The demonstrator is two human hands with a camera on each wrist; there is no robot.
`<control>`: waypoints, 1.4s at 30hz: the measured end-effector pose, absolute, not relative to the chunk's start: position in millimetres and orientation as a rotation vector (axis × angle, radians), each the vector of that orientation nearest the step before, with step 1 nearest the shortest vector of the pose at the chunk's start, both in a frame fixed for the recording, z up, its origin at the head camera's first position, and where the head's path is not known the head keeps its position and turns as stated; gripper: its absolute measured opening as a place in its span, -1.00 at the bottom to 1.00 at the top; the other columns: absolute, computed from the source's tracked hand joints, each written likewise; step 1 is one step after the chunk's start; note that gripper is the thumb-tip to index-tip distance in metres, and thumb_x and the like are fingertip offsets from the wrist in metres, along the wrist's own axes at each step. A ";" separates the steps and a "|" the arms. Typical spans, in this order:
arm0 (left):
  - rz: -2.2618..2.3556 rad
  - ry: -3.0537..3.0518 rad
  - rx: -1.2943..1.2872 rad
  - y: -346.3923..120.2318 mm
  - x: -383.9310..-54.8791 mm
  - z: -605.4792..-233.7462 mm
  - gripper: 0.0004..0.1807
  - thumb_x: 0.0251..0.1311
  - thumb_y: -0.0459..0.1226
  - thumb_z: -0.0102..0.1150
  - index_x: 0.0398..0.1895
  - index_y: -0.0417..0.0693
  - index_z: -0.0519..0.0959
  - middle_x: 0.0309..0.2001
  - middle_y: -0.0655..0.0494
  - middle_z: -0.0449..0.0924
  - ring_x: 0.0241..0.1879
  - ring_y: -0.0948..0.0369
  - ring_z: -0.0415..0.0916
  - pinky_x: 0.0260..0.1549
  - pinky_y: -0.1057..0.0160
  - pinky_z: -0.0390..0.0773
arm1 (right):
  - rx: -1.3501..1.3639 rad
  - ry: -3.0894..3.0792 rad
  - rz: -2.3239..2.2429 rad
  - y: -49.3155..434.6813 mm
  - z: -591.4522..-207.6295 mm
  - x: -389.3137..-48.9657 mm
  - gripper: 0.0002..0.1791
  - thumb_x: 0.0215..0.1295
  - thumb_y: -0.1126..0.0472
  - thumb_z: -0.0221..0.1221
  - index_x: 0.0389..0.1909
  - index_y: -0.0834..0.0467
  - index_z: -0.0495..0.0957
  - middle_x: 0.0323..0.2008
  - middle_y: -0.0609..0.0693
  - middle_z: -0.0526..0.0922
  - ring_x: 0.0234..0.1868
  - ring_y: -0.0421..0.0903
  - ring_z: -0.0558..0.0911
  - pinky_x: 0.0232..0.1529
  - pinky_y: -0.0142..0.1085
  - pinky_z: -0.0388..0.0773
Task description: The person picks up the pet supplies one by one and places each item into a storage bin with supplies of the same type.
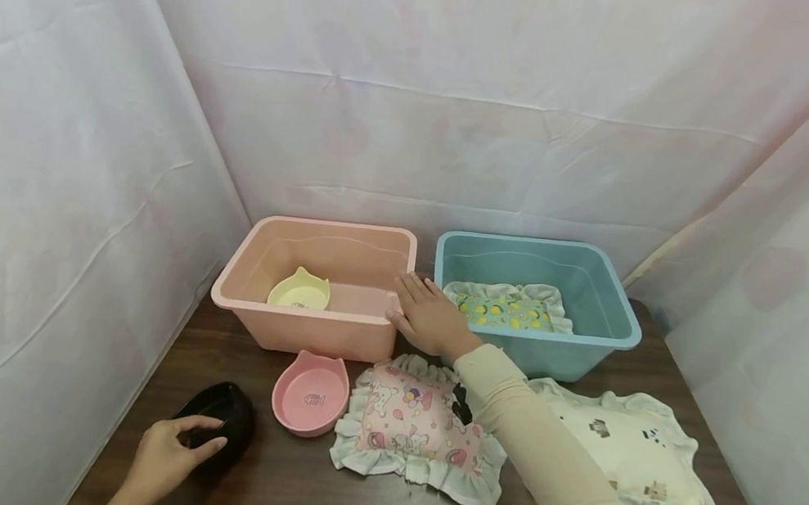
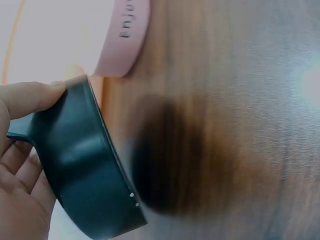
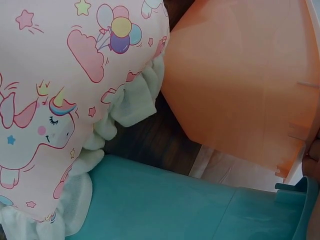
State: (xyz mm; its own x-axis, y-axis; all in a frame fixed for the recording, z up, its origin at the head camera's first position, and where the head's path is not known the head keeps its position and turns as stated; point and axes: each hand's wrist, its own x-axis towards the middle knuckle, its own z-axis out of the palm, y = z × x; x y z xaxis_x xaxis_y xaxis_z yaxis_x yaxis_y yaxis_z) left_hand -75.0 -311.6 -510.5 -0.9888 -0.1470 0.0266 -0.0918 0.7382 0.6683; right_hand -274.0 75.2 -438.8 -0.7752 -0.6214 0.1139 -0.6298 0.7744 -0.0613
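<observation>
My left hand (image 1: 164,458) pinches a black bowl (image 1: 238,424) by its rim at the front left. The left wrist view shows the black bowl (image 2: 85,155) tilted, with its edge over a dark shadow on the wood. My right hand (image 1: 430,317) reaches between the two bins, fingers straight, near the right rim of the pink bin (image 1: 314,334); whether it touches is unclear. Inside that bin lies a yellow cat-eared bowl (image 1: 300,289). A pink cat-eared bowl (image 1: 310,395) stands before it. Beneath my right forearm is a frilled pink pillow (image 1: 423,423).
To the right stands a blue bin (image 1: 549,357) holding a frilled green lemon-print pillow (image 1: 509,311). A cream frilled pillow (image 1: 639,450) lies at the table's right. Pale curtains (image 1: 416,138) hang behind and on both sides of the dark wooden table (image 1: 291,487).
</observation>
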 end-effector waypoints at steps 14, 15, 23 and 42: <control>-1.230 -2.728 0.201 -317.7 -71.1 -450.5 -0.62 -0.01 -0.20 0.45 -0.12 -0.19 0.66 -0.68 0.27 0.39 -0.85 0.41 0.08 -0.84 0.35 0.30 | 1.011 -2.871 0.176 74.2 -437.3 -271.4 -0.28 0.51 -0.14 -0.24 0.49 0.23 -0.05 0.50 0.11 -0.05 0.50 0.05 -0.03 0.47 -0.12 -0.17; -1.247 -2.719 0.216 -317.0 -70.8 -445.5 -0.61 -0.01 -0.19 0.45 -0.11 -0.19 0.66 -0.69 0.29 0.38 -0.84 0.40 0.08 -0.84 0.34 0.30 | 1.011 -2.871 0.163 74.1 -437.3 -271.6 -0.28 0.52 -0.14 -0.25 0.49 0.23 -0.06 0.50 0.11 -0.06 0.50 0.05 -0.03 0.47 -0.11 -0.16; -1.238 -2.646 0.251 -308.4 -76.0 -413.6 -0.64 -0.05 -0.16 0.48 -0.18 -0.14 0.71 -0.48 0.49 0.60 -0.70 0.35 0.33 -0.71 0.35 0.39 | 1.012 -2.893 0.145 74.0 -434.8 -270.8 -0.27 0.52 -0.16 -0.29 0.50 0.21 -0.10 0.51 0.10 -0.08 0.51 0.04 -0.04 0.47 -0.14 -0.19; -1.181 -2.556 0.018 -290.2 -103.4 -367.5 -0.71 -0.06 -0.27 0.49 -0.22 -0.14 0.73 -0.44 0.39 0.69 -0.52 0.48 0.49 -0.59 0.49 0.45 | 1.008 -2.871 0.130 75.4 -440.7 -273.1 -0.26 0.51 -0.19 -0.32 0.50 0.21 -0.08 0.50 0.10 -0.06 0.51 0.03 -0.04 0.47 -0.11 -0.14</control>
